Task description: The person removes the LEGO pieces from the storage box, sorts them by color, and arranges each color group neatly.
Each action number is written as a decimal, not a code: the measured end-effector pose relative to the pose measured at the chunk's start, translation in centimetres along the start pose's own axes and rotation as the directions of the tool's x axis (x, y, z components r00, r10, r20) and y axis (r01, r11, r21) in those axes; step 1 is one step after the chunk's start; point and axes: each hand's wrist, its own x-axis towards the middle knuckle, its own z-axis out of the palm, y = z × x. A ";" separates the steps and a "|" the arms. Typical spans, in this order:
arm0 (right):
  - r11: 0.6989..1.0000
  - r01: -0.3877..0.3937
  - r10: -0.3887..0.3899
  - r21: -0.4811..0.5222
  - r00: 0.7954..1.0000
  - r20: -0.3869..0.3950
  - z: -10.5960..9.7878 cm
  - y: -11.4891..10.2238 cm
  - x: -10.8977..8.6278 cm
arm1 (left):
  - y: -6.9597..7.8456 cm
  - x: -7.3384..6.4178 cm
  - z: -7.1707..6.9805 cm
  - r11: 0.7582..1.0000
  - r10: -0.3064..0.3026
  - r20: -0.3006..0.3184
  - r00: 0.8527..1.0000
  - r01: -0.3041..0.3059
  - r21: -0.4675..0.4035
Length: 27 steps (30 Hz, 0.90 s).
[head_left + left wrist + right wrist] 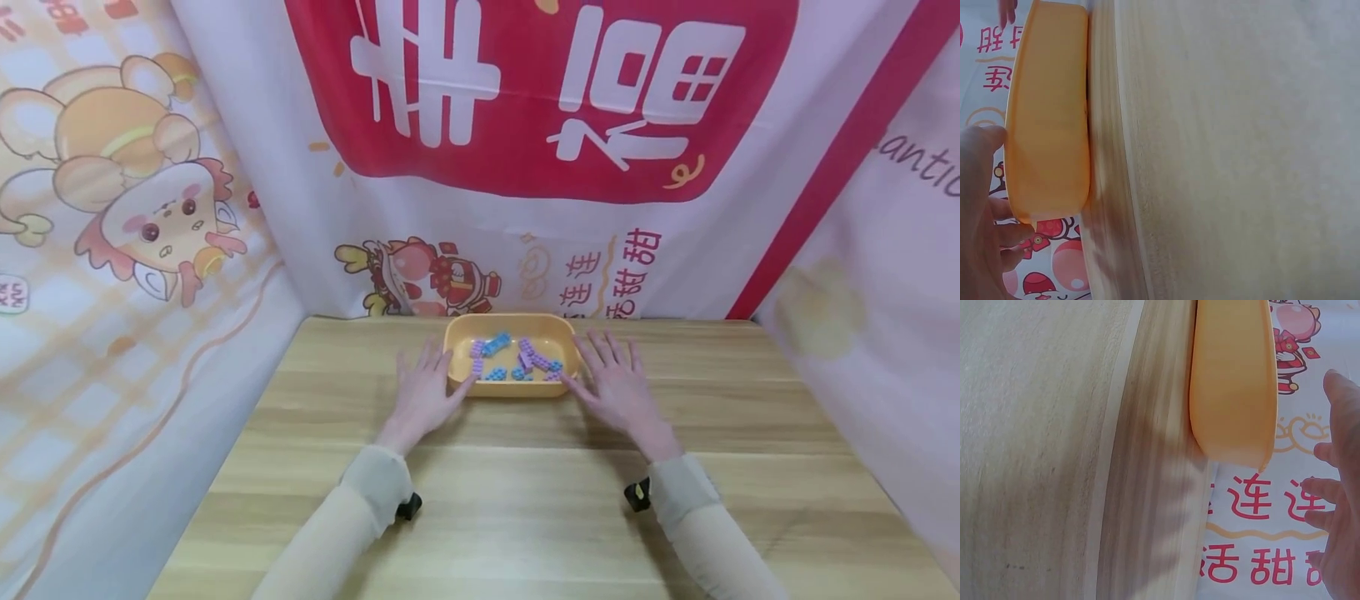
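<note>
You've got both hands out at the far edge of the pale wood-grain tabletop [517, 500], one on each side of a yellow-orange, rounded-rectangular plastic tray [517, 389]. Tray sits btwn them, right by the white printed cloth [690, 258] hanging behind.

Your L hand [422, 396] is at the tray's L end: thumb at the rim, other fingers spread by the end wall. Can't tell how firmly they touch, but they're relaxed, not curled round it. Your R hand [621, 392] is at the R end, fingers spread & released, nothing in them; the R wrist view has a gap btwn them & the tray.

Inside the tray: small studded purple toy bricks [525, 357] on the L, mid & R, plus studded blue toy bricks [497, 375] mostly along the front. One longer blue piece [497, 344] lies slanted twd the back, L of ctr.

You're in pale long sleeves [330, 533] w/ a small black device [408, 506] at the L cuff & another black device [637, 495] at the R. Behind the tray, the cloth has a big red panel [540, 158] w/ white characters.
</note>
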 end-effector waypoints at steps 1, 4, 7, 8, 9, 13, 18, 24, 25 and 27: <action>1.000 0.000 0.000 0.002 1.000 -0.001 -0.1 0.1 -0.1 | 0.1 -0.1 0.0 1.000 0.000 0.000 1.000 0.000 -0.005; 1.000 0.000 0.000 0.000 1.000 -0.003 -0.2 0.3 -0.3 | 0.3 -0.5 0.1 1.000 -0.003 0.003 1.000 0.003 -0.017; 1.000 -0.002 0.001 -0.008 1.000 -0.017 -0.2 0.4 -0.5 | 0.3 -0.9 0.2 1.000 -0.005 0.007 1.000 0.005 -0.020; 1.000 -0.001 0.001 -0.012 1.000 -0.018 -0.2 0.4 -0.5 | 0.3 -1.0 0.2 1.000 -0.007 0.004 1.000 0.007 -0.028; 1.000 0.000 0.000 -0.011 1.000 -0.019 -0.2 0.4 -0.5 | 0.2 -1.2 0.2 0.999 -0.008 -0.002 1.000 0.008 -0.031; 1.000 0.006 -0.007 -0.012 1.000 -0.021 0.0 0.4 -0.6 | 0.0 -1.8 0.2 0.999 -0.003 -0.023 1.000 0.002 -0.042; 1.000 -0.003 0.003 -0.022 1.000 -0.024 0.1 0.3 -0.9 | -0.5 -2.6 0.5 0.999 0.014 -0.012 1.000 -0.015 -0.030; 1.000 0.001 -0.001 -0.009 1.000 -0.018 0.2 -0.1 -1.0 | -1.0 -3.6 -0.1 1.000 0.015 -0.010 1.000 -0.015 -0.017; 1.000 0.002 -0.002 -0.010 1.000 -0.023 0.2 -0.1 -1.0 | -1.0 -3.7 -0.3 1.000 0.015 -0.013 1.000 -0.015 -0.014; 1.000 0.001 -0.001 -0.006 0.999 -0.035 0.1 -0.1 -1.0 | -1.0 -3.8 -0.4 1.000 0.016 -0.016 1.000 -0.016 -0.014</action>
